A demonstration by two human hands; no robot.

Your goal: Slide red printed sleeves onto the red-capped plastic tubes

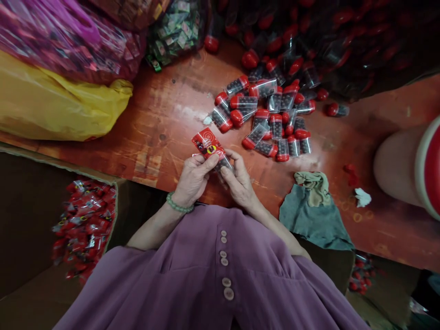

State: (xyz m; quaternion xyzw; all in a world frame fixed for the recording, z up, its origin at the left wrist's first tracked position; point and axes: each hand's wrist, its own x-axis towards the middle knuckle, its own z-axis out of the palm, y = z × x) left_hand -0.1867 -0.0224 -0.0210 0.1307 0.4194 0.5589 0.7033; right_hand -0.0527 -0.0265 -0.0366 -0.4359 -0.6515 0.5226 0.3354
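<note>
My left hand, with a green bead bracelet at the wrist, pinches a red printed packet by its lower part, thumb on top. My right hand grips a small clear tube with dark contents, its thumb pressed on the near end. The tube lies against the packet's lower end; whether it is inside the packet I cannot tell. Just beyond my hands, several clear tubes of dark balls with red caps lie loose on the reddish wooden table.
A heap of more red-capped tubes fills the far right. Plastic bags stand at the far left. A cardboard box of red packets is at lower left. To the right are a grey-green cloth and a bucket.
</note>
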